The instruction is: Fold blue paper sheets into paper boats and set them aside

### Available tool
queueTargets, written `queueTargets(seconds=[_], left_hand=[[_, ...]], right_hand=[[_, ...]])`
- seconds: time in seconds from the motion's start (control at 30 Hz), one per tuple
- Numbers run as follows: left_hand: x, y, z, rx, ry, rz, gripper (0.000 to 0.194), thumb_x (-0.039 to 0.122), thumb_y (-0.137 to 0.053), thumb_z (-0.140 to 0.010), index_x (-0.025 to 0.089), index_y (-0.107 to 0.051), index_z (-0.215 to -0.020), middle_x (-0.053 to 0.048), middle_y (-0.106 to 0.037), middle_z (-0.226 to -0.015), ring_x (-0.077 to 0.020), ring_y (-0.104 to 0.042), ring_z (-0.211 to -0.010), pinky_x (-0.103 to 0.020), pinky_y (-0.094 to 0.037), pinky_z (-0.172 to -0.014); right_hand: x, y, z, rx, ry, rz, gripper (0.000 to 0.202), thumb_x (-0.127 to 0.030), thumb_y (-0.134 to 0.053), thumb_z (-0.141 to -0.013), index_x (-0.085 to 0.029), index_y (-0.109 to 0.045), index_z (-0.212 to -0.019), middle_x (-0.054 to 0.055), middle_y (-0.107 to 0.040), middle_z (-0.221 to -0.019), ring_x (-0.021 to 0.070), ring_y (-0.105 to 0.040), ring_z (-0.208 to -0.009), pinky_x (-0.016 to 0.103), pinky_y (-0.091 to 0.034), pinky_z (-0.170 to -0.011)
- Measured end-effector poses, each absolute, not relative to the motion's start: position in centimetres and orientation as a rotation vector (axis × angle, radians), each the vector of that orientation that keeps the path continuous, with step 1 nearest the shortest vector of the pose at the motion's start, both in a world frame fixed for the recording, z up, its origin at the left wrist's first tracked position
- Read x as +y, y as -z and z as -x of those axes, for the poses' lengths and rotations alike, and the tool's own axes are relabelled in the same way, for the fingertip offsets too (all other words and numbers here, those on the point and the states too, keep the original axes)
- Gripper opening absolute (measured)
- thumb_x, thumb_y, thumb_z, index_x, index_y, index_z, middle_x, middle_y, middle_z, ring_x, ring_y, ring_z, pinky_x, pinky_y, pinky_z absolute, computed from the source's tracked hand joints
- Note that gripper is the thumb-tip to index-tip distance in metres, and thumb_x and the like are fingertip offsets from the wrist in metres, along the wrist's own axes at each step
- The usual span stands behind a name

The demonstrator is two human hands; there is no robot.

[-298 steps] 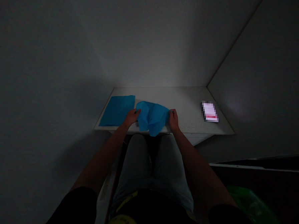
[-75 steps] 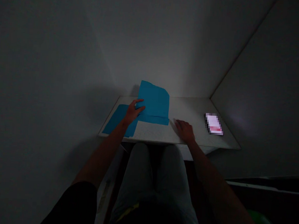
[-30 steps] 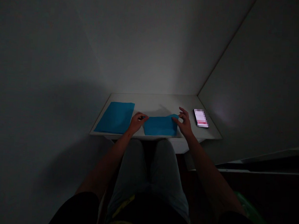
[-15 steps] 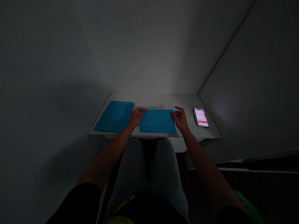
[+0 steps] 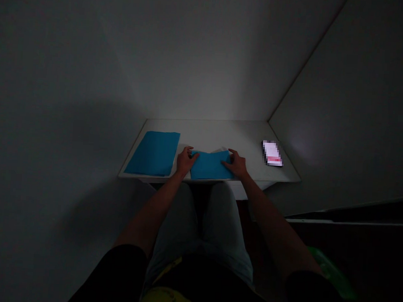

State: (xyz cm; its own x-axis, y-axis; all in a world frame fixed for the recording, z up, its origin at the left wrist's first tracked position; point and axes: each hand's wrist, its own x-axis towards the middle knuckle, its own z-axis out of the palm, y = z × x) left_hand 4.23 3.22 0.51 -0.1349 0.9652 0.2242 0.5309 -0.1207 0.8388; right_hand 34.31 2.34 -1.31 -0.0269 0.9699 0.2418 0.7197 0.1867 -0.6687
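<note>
A folded blue sheet (image 5: 210, 166), paper or thin cloth, lies at the front of the white table between my hands. My left hand (image 5: 186, 161) grips its left end, thumb on top and fingers behind the far edge. At the right end my right hand (image 5: 236, 164) holds it the same way, thumb over the front face. The sheet's far edge dips in the middle and rises toward both hands. To the left, apart from my left hand, a larger blue stack or sheet (image 5: 154, 153) lies flat.
The white table (image 5: 206, 128) stands against a back wall, with a side wall (image 5: 342, 109) on the right. A phone (image 5: 272, 153) with a lit, blurred screen lies at the table's right. Something green (image 5: 332, 270) shows below, beside my right arm. The room is dim.
My right hand has moved slightly left and down, its thumb now farther over the sheet. The far edge, straight before, now sags in the middle. The lower layered edge no longer shows.
</note>
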Motion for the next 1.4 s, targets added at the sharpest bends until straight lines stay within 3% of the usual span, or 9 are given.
queueTargets(seconds=[0.13, 0.2, 0.33, 0.53, 0.7, 0.83, 0.97, 1.17, 1.4], left_hand=[[2.3, -0.1, -4.0, 1.644, -1.066, -1.832, 0.094, 0.039, -0.101, -0.065, 0.019, -0.059, -0.146, -0.009, -0.074, -0.109, -0.0311, -0.071, -0.107, -0.045, -0.048, -0.105], [1.8, 0.2, -3.9, 1.620, -1.043, -1.864, 0.105, 0.038, -0.102, -0.063, 0.018, -0.051, -0.153, -0.011, -0.074, -0.115, -0.0331, -0.071, -0.113, -0.049, -0.047, -0.109], [1.4, 0.2, -3.9, 1.607, -1.065, -1.869, 0.092, 0.028, -0.095, -0.075, 0.020, -0.049, -0.155, -0.009, -0.075, -0.118, -0.0266, -0.074, -0.103, -0.044, -0.056, -0.101], [0.9, -0.5, -4.4, 1.512, -0.852, -2.286, 0.038, 0.014, -0.068, -0.094, 0.021, -0.074, -0.131, -0.012, -0.077, -0.130, -0.0294, -0.071, -0.123, -0.049, -0.054, -0.112], [0.2, 0.0, -4.4, 1.198, -0.688, -2.504, 0.049, 0.011, -0.058, -0.096, 0.024, -0.071, -0.141, -0.007, -0.071, -0.147, -0.0238, -0.066, -0.137, -0.048, -0.049, -0.122], [-1.0, 0.4, -4.3, 1.117, -0.540, -2.639, 0.059, 0.039, -0.062, -0.102, 0.019, -0.057, -0.157, -0.013, -0.054, -0.166, -0.0294, -0.048, -0.156, -0.053, -0.036, -0.132], [-1.8, 0.7, -5.0, 1.189, -0.445, -2.717, 0.079, 0.059, -0.051, -0.106, 0.012, -0.038, -0.169, -0.018, -0.033, -0.177, -0.0338, -0.028, -0.166, -0.057, -0.022, -0.136], [-0.5, 1.4, -7.3, 1.229, -0.398, -2.778, 0.071, 0.049, -0.037, -0.111, 0.007, -0.035, -0.168, -0.022, -0.031, -0.177, -0.0318, -0.023, -0.168, -0.053, -0.020, -0.137], [-0.6, 1.8, -7.9, 1.247, -0.445, -2.814, 0.073, 0.047, -0.038, -0.110, 0.008, -0.030, -0.171, -0.022, -0.027, -0.178, -0.0325, -0.021, -0.169, -0.054, -0.020, -0.137]], right_hand=[[2.2, 1.3, -34.2, -1.810, -0.409, 1.616, 0.071, -0.048, -0.080, -0.084, -0.024, -0.059, -0.147, 0.005, -0.078, -0.104, 0.0264, -0.074, -0.091, 0.046, -0.054, -0.098], [2.1, 1.2, -34.1, -1.828, -0.383, 1.620, 0.068, -0.048, -0.078, -0.086, -0.023, -0.061, -0.146, 0.006, -0.079, -0.104, 0.0262, -0.074, -0.091, 0.046, -0.054, -0.097], [2.0, 0.8, -33.8, -1.966, -0.294, 1.643, 0.052, -0.046, -0.073, -0.091, -0.019, -0.070, -0.135, 0.011, -0.080, -0.107, 0.0299, -0.073, -0.097, 0.048, -0.051, -0.099], [0.6, -0.4, -32.9, -2.248, -0.160, 1.514, 0.038, -0.034, -0.060, -0.102, -0.021, -0.074, -0.134, 0.014, -0.076, -0.135, 0.0343, -0.068, -0.126, 0.052, -0.046, -0.109], [-1.6, -0.6, -32.6, -2.456, -0.178, 1.302, 0.047, -0.042, -0.055, -0.107, -0.029, -0.065, -0.151, 0.008, -0.066, -0.155, 0.0304, -0.061, -0.142, 0.052, -0.044, -0.117], [-3.1, 0.1, -32.6, -2.532, -0.139, 1.262, 0.068, -0.061, -0.048, -0.108, -0.027, -0.045, -0.168, 0.011, -0.049, -0.169, 0.0308, -0.049, -0.155, 0.056, -0.038, -0.126], [-3.2, 1.1, -32.3, -2.546, -0.108, 1.326, 0.077, -0.066, -0.033, -0.111, -0.027, -0.022, -0.176, 0.011, -0.036, -0.176, 0.0298, -0.038, -0.162, 0.057, -0.029, -0.132], [-1.4, 2.1, -31.9, -2.567, -0.072, 1.391, 0.072, -0.056, -0.023, -0.113, -0.029, -0.004, -0.178, 0.008, -0.030, -0.178, 0.0291, -0.031, -0.165, 0.059, -0.020, -0.135], [-0.9, 2.0, -32.0, -2.611, -0.114, 1.434, 0.073, -0.052, -0.026, -0.112, -0.027, -0.007, -0.178, 0.007, -0.021, -0.180, 0.0276, -0.026, -0.167, 0.056, -0.017, -0.136]])
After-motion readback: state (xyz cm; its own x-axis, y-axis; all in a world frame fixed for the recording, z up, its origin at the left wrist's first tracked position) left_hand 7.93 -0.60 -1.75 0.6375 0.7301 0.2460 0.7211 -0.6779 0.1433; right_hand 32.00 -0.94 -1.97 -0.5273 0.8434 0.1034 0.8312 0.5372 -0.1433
